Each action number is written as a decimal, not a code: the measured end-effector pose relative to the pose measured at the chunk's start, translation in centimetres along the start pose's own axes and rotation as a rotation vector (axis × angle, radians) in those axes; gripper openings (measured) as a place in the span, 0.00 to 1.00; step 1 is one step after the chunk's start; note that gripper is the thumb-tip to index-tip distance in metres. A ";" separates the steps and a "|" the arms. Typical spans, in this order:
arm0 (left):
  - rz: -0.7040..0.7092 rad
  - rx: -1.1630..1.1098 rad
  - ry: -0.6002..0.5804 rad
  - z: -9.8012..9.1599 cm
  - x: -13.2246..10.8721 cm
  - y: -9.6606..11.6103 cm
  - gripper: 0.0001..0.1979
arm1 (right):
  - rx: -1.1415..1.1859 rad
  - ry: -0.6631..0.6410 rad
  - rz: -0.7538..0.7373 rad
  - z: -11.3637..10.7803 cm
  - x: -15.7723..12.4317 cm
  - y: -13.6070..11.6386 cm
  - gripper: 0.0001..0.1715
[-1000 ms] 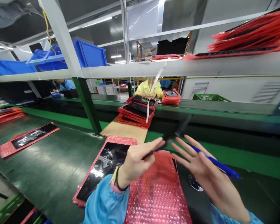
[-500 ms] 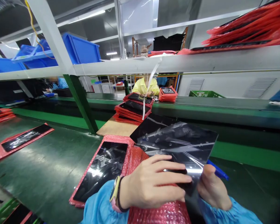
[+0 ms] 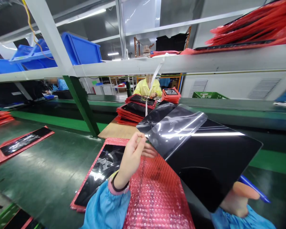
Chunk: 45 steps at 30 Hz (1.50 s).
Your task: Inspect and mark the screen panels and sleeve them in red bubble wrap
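A glossy black panel (image 3: 212,162) tilts up in front of me, with a clear plastic film (image 3: 173,127) lifted off its upper left part. My left hand (image 3: 131,156) pinches near the film's lower corner. My right hand (image 3: 238,198) is mostly hidden under the panel's lower edge and holds it, with a blue pen (image 3: 255,189) showing beyond. Below both hands lies a pink bubble mailer (image 3: 154,194). To its left, a second black panel (image 3: 102,171) rests on another pink mailer (image 3: 114,141).
A wooden board (image 3: 114,131) and a stack of red mailers with black panels (image 3: 134,109) stand ahead on the green conveyor belt (image 3: 45,159). A co-worker in yellow (image 3: 146,87) sits beyond. Overhead, a white shelf (image 3: 181,63) carries red bags and blue bins.
The black panel has swung up and outward to the right, showing more of its face. The film now stands apart from it, and my left hand has moved left to the film's corner.
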State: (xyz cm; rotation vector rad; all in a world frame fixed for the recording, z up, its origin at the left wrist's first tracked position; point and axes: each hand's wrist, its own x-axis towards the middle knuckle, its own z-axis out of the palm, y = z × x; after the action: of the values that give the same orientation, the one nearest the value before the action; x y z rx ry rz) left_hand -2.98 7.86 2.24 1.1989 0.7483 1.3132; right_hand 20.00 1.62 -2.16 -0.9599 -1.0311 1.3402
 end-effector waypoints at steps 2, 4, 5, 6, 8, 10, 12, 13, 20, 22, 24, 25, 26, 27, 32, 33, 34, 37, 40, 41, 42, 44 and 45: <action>-0.008 -0.173 0.022 0.0 0.6 -0.3 0.09 | -0.009 -0.034 0.002 -0.1 0.1 0.2 0.45; 0.035 -0.324 0.092 0.1 0.9 -0.7 0.07 | 0.006 -0.053 0.003 0.2 0.4 0.5 0.46; 0.067 -0.383 0.160 0.1 1.1 -0.9 0.06 | 0.020 -0.057 -0.002 0.5 0.7 0.6 0.46; 0.099 -0.429 0.235 0.1 1.1 -1.1 0.05 | 0.042 -0.048 -0.018 0.9 1.1 0.7 0.45; 0.154 -0.498 0.357 0.2 1.2 -1.3 0.05 | 0.102 0.028 -0.062 1.9 1.9 0.7 0.36; 0.218 -0.528 0.399 0.1 1.0 -1.2 0.04 | 0.138 0.124 -0.113 2.9 2.5 0.4 0.27; 0.319 -0.511 0.405 0.1 0.7 -0.9 0.02 | 0.124 0.136 -0.168 3.9 2.9 -0.1 0.29; 0.366 -0.488 0.414 0.2 0.5 -0.7 0.02 | 0.093 0.102 -0.196 4.3 2.9 -0.3 0.32; 0.476 -0.357 0.485 0.9 -0.8 0.0 0.04 | -0.270 0.003 -0.269 4.7 2.6 -0.6 0.44; 0.472 -0.385 0.479 0.8 -0.8 0.1 0.03 | -0.298 0.005 -0.285 4.6 2.5 -0.7 0.43; 0.465 -0.427 0.484 0.4 -0.5 0.1 0.03 | -0.276 -0.025 -0.301 4.6 2.3 -0.7 0.41; 0.466 -0.446 0.491 0.2 -0.4 0.2 0.02 | -0.252 -0.049 -0.304 4.5 2.2 -0.7 0.40; 0.473 -0.461 0.498 0.1 -0.2 0.1 0.03 | -0.229 -0.068 -0.307 4.5 2.1 -0.8 0.39; 0.486 -0.467 0.504 0.0 -0.1 0.1 0.03 | -0.220 -0.077 -0.311 4.5 2.1 -0.7 0.39; 0.538 -0.416 0.481 1.3 -0.8 -1.0 0.04 | -0.389 0.077 -0.316 4.6 2.7 -0.1 0.49; 0.558 -0.395 0.483 1.8 -1.2 -1.4 0.03 | -0.408 0.111 -0.309 4.7 3.0 0.1 0.52; 0.584 -0.371 0.487 2.3 -1.7 -1.8 0.03 | -0.407 0.137 -0.303 4.8 3.4 0.3 0.56; 0.655 -0.316 0.468 3.3 -2.9 -2.9 0.04 | -0.361 0.159 -0.272 5.3 4.3 0.7 0.62; 0.691 -0.312 0.472 3.3 -3.2 -3.0 0.04 | -0.318 0.128 -0.260 5.7 4.5 0.5 0.58; 0.693 -0.322 0.480 3.2 -3.0 -2.7 0.04 | -0.310 0.115 -0.262 5.8 4.3 0.3 0.55; 0.687 -0.335 0.486 2.9 -2.7 -2.4 0.03 | -0.307 0.105 -0.265 5.8 4.2 0.1 0.53; 0.652 -0.367 0.478 2.4 -2.1 -1.5 0.03 | -0.333 0.092 -0.276 5.6 3.7 -0.3 0.48; 0.628 -0.385 0.477 2.1 -1.8 -1.1 0.03 | -0.364 0.096 -0.284 5.4 3.4 -0.4 0.46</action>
State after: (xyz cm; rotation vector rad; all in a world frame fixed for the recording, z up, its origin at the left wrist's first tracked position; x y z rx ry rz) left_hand -1.02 5.87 1.41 0.8323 0.4131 2.2011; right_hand 14.81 4.81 -0.18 -1.0859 -1.3098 0.8810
